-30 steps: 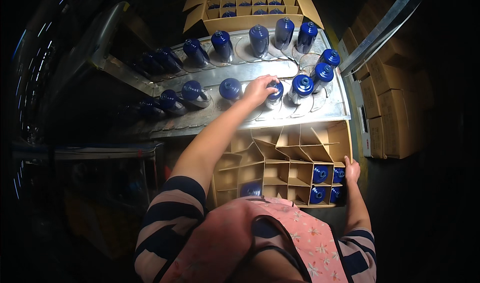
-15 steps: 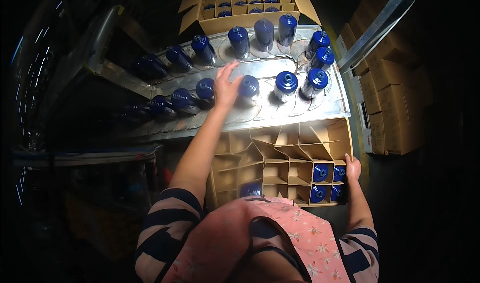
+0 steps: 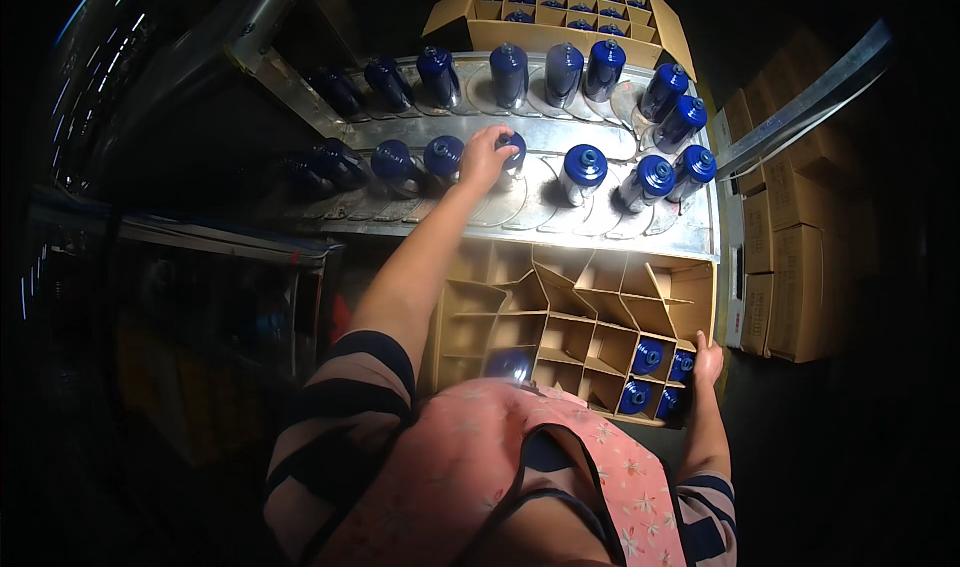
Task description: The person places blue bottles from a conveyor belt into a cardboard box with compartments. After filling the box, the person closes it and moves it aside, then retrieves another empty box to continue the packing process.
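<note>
Reaching over the metal conveyor (image 3: pixel 545 229), my left hand (image 3: pixel 484 159) has its fingers curled round the top of a blue bottle (image 3: pixel 515 161). That bottle stands upright in the near row, and my palm and fingers hide part of it. My right hand (image 3: pixel 708 360) grips the right wall of an open cardboard box (image 3: pixel 708 302), thumb over the rim. Cardboard dividers (image 3: pixel 565 339) split this box into cells. Several blue bottles (image 3: pixel 648 356) sit in cells at its right end, and another blue bottle (image 3: pixel 510 365) shows close to my apron.
More blue bottles (image 3: pixel 584 174) line both sides of the conveyor and its right-hand bend. Behind it is a second divided box (image 3: pixel 560 35) holding many bottles. A slanted metal bar (image 3: pixel 810 97) rises at the right, near stacked closed cartons (image 3: pixel 797 282).
My left hand has gone from open above the conveyor to closed round a bottle top. Near-row bottles have shifted along toward the bend. My right hand stays on the box wall.
</note>
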Demonstrator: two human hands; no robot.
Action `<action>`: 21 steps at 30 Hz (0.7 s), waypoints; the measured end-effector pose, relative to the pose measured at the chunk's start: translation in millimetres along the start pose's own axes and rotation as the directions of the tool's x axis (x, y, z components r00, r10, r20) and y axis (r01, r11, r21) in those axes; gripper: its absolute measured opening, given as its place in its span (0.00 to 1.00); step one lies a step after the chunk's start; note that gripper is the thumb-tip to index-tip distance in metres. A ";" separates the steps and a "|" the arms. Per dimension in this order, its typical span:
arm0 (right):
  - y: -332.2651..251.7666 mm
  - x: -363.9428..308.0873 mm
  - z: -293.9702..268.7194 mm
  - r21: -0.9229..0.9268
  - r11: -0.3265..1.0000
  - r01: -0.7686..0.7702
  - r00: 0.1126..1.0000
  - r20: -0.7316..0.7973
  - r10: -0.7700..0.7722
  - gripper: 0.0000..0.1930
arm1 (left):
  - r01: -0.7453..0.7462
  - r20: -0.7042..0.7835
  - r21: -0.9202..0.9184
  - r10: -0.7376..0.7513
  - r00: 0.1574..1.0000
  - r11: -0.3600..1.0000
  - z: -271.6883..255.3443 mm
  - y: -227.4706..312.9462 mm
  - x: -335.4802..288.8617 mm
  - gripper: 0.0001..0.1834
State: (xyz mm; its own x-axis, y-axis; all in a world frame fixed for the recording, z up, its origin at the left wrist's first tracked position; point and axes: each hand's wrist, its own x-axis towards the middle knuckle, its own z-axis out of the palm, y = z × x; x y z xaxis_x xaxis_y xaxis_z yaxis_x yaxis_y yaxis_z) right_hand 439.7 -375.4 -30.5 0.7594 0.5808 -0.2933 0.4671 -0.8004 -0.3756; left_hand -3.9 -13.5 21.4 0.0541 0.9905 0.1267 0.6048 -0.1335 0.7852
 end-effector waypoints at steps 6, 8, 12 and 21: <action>19.6 3.7 3.2 -0.004 0.998 0.059 0.998 -0.011 -0.059 0.27 | -0.105 0.137 -0.009 0.105 0.985 0.994 25.1 19.5 -18.5 0.16; 23.0 3.7 4.4 -0.012 1.000 0.013 1.000 0.006 -0.013 0.27 | -0.183 0.155 -0.066 0.191 0.969 0.981 29.8 26.8 -24.0 0.16; 35.6 -13.9 -8.5 -0.022 0.998 0.064 0.997 -0.036 -0.064 0.30 | -0.223 0.054 -0.126 0.231 0.971 0.967 17.4 54.6 -52.3 0.19; 68.3 -49.6 -47.5 0.037 0.958 0.284 0.959 -0.019 -0.283 0.32 | -0.091 0.010 -0.221 0.096 0.995 0.971 -57.7 34.0 -233.9 0.16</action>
State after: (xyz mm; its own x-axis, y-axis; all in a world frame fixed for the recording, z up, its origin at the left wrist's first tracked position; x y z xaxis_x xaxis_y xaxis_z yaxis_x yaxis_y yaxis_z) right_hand 455.4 -465.9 0.2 0.6044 0.7808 -0.1579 0.6462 -0.5965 -0.4760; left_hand -41.9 -251.7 53.4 0.1199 0.9735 0.1948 0.4066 -0.2271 0.8849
